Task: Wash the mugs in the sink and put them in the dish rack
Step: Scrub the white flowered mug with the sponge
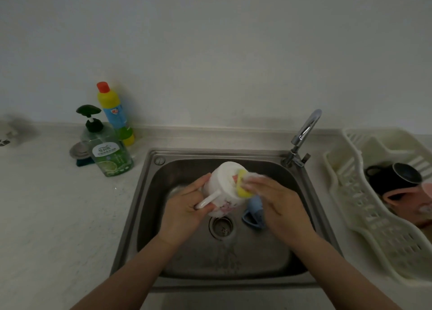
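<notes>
Far left on the tabletop [46, 216], a green pump bottle of dish soap [109, 151] stands beside a yellow-and-blue bottle with a red cap [114, 113], both within reach of the sink [131, 216], likely kept there for washing. Both labels carry print too small and blurred to read; no brand can be made out. Over the basin, the left hand [184, 214] curls around the handle of a white mug [224, 188], tipped bottom-up and away, probably so the base faces the sponge. The right hand [278, 204] presses a yellow sponge [243, 186] against that base, fingers bent over it. A pinkish print on the mug cannot be read. A blue mug [253, 212] lies in the basin under the right hand, seemingly waiting. The tap [304, 134] stands behind. Right, the dish rack [374, 228] holds a dark mug [395, 176] and a pink mug [413, 202], probably already washed.
</notes>
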A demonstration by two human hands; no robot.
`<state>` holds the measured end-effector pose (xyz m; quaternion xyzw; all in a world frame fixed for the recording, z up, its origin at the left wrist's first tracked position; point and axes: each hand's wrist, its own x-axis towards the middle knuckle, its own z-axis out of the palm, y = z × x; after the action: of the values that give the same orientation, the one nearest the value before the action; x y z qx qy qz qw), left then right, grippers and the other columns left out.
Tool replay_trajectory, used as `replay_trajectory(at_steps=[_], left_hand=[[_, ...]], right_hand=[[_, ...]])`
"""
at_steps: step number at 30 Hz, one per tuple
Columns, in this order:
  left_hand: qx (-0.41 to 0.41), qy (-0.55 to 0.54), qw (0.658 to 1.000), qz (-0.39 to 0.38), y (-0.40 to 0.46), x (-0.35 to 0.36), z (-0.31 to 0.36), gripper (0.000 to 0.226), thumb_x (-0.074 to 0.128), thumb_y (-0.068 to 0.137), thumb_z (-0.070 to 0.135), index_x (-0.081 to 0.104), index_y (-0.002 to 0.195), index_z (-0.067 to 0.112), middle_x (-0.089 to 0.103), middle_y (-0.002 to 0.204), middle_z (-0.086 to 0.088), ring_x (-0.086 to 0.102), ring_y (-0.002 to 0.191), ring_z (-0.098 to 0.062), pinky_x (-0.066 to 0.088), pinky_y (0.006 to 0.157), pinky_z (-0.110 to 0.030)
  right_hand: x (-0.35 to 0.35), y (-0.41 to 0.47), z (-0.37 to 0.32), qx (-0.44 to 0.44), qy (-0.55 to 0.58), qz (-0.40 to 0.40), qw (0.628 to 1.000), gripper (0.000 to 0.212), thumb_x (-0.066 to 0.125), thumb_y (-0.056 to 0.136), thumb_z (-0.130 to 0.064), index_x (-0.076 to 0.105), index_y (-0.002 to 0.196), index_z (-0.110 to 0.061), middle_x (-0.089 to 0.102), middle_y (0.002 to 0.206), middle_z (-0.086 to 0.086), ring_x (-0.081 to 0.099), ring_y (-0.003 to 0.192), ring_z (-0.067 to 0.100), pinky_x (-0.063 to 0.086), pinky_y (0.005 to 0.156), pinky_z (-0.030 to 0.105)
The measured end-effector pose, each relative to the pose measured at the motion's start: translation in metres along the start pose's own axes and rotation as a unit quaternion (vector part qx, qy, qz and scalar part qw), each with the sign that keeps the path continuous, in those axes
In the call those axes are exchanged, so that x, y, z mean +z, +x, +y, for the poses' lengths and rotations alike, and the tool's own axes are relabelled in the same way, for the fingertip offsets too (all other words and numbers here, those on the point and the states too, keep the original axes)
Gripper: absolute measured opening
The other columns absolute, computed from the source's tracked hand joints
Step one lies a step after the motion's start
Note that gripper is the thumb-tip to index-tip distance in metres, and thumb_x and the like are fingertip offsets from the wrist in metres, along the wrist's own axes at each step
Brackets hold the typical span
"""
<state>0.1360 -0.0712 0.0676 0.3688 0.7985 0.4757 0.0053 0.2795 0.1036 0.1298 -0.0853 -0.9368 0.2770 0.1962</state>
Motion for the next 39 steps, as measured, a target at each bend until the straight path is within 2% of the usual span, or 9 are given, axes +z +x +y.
replay_trajectory(at_steps=[3,10,13,18,21,26,33,36,39], left_hand=[[-0.003,-0.028,1.0,-0.01,0.0,0.007,0.002,0.027,0.073,0.073,0.032,0.076,0.075,0.005,0.052,0.133,0.022,0.053,0.105,0.023,0.041,0.088,-0.001],[0.013,-0.034,0.999,-0.003,-0.001,-0.005,-0.008,0.01,0.08,0.073,0.015,0.074,0.071,0.007,0.052,0.133,0.024,0.055,0.106,0.02,0.048,0.088,-0.01],[0.023,-0.064,0.998,-0.01,-0.005,-0.004,-0.002,0.008,0.077,0.074,0.02,0.07,0.072,0.019,0.055,0.135,0.017,0.06,0.106,0.011,0.052,0.086,-0.017],[0.016,-0.093,0.996,0.001,-0.008,-0.008,-0.005,0.013,0.073,0.075,0.031,0.075,0.086,0.026,0.055,0.135,0.028,0.062,0.112,0.001,0.054,0.09,-0.027],[0.025,-0.1,0.995,-0.011,-0.009,-0.007,0.001,0.025,0.069,0.075,0.036,0.069,0.098,0.026,0.048,0.132,0.042,0.059,0.115,0.004,0.052,0.094,-0.025],[0.036,-0.102,0.994,0.008,-0.005,-0.008,0.004,0.019,0.07,0.076,0.033,0.077,0.089,0.021,0.054,0.136,0.026,0.063,0.109,0.002,0.054,0.089,-0.021],[0.05,-0.077,0.996,0.01,0.001,-0.003,0.007,0.027,0.068,0.076,0.035,0.075,0.074,0.009,0.058,0.135,0.012,0.064,0.106,0.003,0.055,0.085,-0.022],[0.04,-0.079,0.996,0.027,0.001,-0.006,0.001,0.025,0.068,0.075,0.037,0.073,0.07,0.013,0.055,0.133,0.029,0.061,0.108,0.007,0.054,0.088,-0.021],[0.056,-0.072,0.996,-0.003,-0.004,-0.003,0.0,0.016,0.067,0.076,0.038,0.067,0.077,0.022,0.044,0.133,0.042,0.057,0.112,0.011,0.052,0.091,-0.017]], right_hand=[[0.006,0.027,-0.008,0.074,0.016,0.006,0.997,0.041,0.046,0.094,-0.007,0.062,0.129,-0.021,0.052,0.14,-0.005,0.044,0.132,0.011,0.036,0.113,0.037],[0.001,0.002,-0.01,0.013,-0.036,0.011,0.999,0.046,0.036,0.089,-0.023,0.067,0.121,-0.016,0.06,0.131,0.001,0.049,0.127,0.014,0.042,0.107,0.042],[0.007,0.028,-0.022,0.072,0.004,-0.004,0.997,0.041,0.044,0.091,-0.014,0.063,0.127,-0.017,0.054,0.138,-0.001,0.038,0.133,0.008,0.025,0.115,0.021],[0.001,-0.002,-0.024,-0.068,-0.042,0.007,0.997,0.037,0.046,0.087,-0.015,0.068,0.116,-0.014,0.064,0.124,0.003,0.058,0.118,0.021,0.051,0.097,0.047],[-0.001,0.017,-0.012,0.025,0.002,0.039,0.999,0.046,0.035,0.087,-0.024,0.069,0.118,-0.019,0.062,0.128,-0.002,0.054,0.123,0.016,0.046,0.103,0.046],[0.001,0.014,-0.028,-0.092,0.027,0.038,0.995,0.038,0.044,0.083,-0.008,0.073,0.107,-0.009,0.066,0.121,0.003,0.056,0.118,0.017,0.042,0.105,0.033],[0.005,0.023,-0.028,-0.017,0.012,0.035,0.999,0.045,0.037,0.086,-0.021,0.07,0.116,-0.013,0.062,0.127,0.003,0.054,0.124,0.024,0.041,0.107,0.046],[0.004,-0.002,-0.016,-0.077,0.002,0.051,0.996,0.039,0.042,0.088,-0.013,0.07,0.115,-0.014,0.063,0.125,0.001,0.056,0.121,0.02,0.046,0.102,0.047],[0.006,-0.002,0.003,0.02,0.077,0.088,0.993,0.036,0.047,0.097,-0.007,0.061,0.123,-0.028,0.054,0.134,-0.01,0.049,0.129,0.008,0.042,0.108,0.043]])
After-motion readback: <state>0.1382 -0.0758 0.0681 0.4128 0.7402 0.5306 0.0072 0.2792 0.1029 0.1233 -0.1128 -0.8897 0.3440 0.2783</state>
